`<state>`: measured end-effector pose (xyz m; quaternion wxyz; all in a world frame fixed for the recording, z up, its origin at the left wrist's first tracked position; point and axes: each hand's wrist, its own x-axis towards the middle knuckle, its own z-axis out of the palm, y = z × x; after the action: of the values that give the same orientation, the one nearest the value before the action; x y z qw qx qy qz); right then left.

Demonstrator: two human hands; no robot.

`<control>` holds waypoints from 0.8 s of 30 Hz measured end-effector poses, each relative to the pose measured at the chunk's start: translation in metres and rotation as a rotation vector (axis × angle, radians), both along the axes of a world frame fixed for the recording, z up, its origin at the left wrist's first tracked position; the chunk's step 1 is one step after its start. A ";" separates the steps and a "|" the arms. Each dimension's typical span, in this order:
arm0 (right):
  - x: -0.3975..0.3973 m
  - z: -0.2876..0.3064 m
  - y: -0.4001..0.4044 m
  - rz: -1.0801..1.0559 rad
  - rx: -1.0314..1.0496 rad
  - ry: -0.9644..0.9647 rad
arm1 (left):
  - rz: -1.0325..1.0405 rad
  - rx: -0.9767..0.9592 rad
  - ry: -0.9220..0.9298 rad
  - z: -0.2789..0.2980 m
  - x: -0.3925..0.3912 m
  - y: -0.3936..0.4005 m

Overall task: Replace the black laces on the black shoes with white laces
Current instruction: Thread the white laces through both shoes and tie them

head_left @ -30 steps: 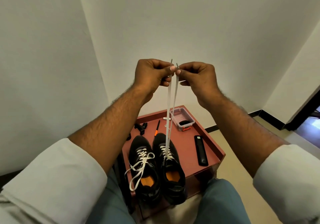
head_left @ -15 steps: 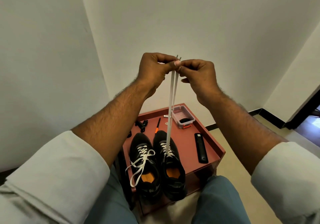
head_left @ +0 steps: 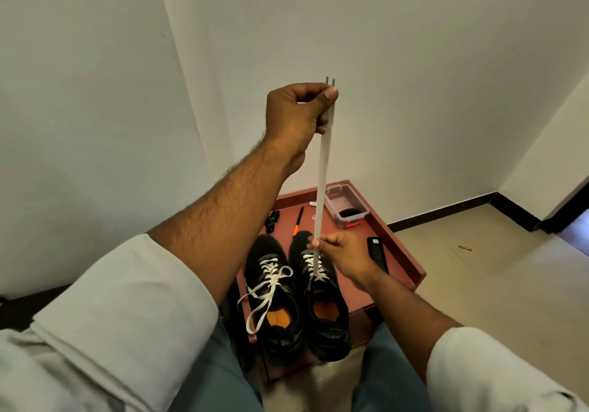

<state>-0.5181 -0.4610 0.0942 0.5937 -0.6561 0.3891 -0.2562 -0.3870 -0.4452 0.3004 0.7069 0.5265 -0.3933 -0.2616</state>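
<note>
Two black shoes with orange insoles stand side by side on a red tray table [head_left: 401,252]. The left shoe [head_left: 274,297] carries a white lace whose loose ends trail over its side. From the right shoe [head_left: 325,303] both ends of a white lace [head_left: 323,163] run straight up, held taut. My left hand [head_left: 296,115] is raised high and pinches the two lace tips together. My right hand [head_left: 344,252] is low, just above the right shoe, and pinches both strands near the eyelets.
A clear plastic box [head_left: 345,204] holding something black sits at the table's far edge. A black-and-orange tool [head_left: 298,220], small black pieces [head_left: 272,220] and a flat black device [head_left: 377,254] lie on the table. White walls close in behind and left; floor opens right.
My right hand let go of the lace tips and slid down the strands to just above the right shoe. My left hand now holds both tips alone, raised slightly higher.
</note>
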 end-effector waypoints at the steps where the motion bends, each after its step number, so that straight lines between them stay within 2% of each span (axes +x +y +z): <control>1: -0.002 -0.011 0.002 -0.018 0.052 -0.010 | 0.014 0.001 0.001 -0.003 0.003 -0.002; 4: -0.003 -0.022 0.003 -0.108 0.187 -0.101 | 0.069 0.152 -0.016 -0.041 0.020 -0.002; 7: -0.002 -0.023 -0.006 -0.170 0.219 -0.122 | 0.088 0.432 -0.043 -0.129 0.026 0.016; 10: 0.001 -0.026 -0.018 -0.203 0.230 -0.106 | -0.017 0.681 -0.177 -0.216 0.006 0.042; 12: 0.004 -0.030 -0.026 -0.229 0.227 -0.085 | -0.072 0.720 -0.287 -0.253 -0.005 0.046; 15: 0.003 -0.037 -0.032 -0.269 0.256 -0.094 | -0.147 0.740 -0.369 -0.272 -0.014 0.042; 21: -0.006 -0.052 -0.038 -0.345 0.408 -0.197 | -0.192 0.771 -0.338 -0.285 -0.009 0.025; 24: -0.011 -0.064 -0.029 -0.304 0.493 -0.198 | -0.195 0.758 -0.203 -0.289 -0.007 0.021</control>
<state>-0.5292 -0.4901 0.0303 0.7251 -0.3982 0.4734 -0.3026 -0.3940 -0.4239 0.0118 0.3919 0.7335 -0.3848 -0.4004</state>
